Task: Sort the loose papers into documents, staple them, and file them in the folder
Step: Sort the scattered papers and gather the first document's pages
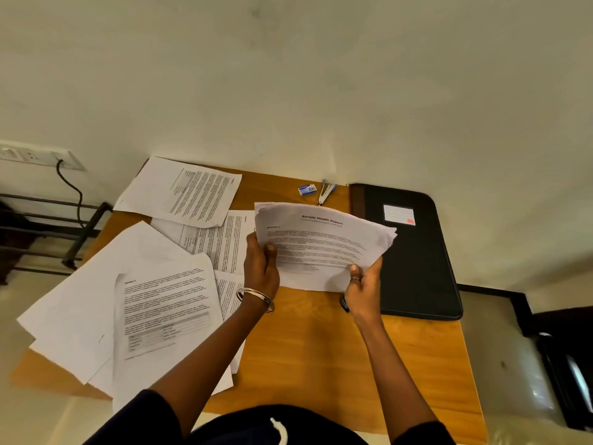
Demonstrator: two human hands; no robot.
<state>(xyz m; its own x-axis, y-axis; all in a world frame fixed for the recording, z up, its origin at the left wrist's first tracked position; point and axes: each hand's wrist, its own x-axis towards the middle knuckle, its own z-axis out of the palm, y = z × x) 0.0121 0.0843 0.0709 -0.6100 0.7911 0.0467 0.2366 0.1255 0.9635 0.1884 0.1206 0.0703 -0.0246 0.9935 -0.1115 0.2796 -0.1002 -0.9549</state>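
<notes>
I hold a stack of printed sheets (324, 245) above the wooden table (321, 348); its top page is headed "Sample Health Report". My left hand (260, 268) grips the stack's left edge, thumb on top. My right hand (364, 290) grips its lower right corner, thumb on the page. Loose printed papers (167, 309) lie spread over the left half of the table, overlapping each other. A black folder (414, 252) lies shut at the right. A stapler (325, 192) and a small staple box (307, 189) sit by the wall behind the stack.
The table stands against a pale wall. A socket strip (38, 155) with a black cable is on the wall at left, above a dark metal rack (64, 226). Some papers overhang the table's left edge. A dark object (345, 305) lies under my right wrist.
</notes>
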